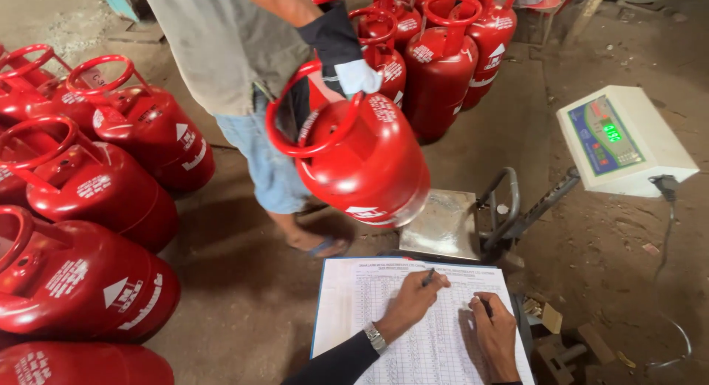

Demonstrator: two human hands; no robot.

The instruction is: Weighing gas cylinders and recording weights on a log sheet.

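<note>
Both hands [450,322] on sheet [384,304] (pens gripped)

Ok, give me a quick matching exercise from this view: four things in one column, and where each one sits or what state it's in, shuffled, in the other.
Things:
1. left hand
2. right hand
3. lifted red cylinder
4. scale display

Places or states:
A. on a slanted post, at the right edge of the view
B. carried by its ring handle by a co-worker's gloved hand, above the steel scale platform
C. flat on the record sheet, near its top, a pen tip showing past the fingers
D. on the sheet's right side, holding a dark pen

Pairs: 1-C, 2-D, 3-B, 4-A
</note>
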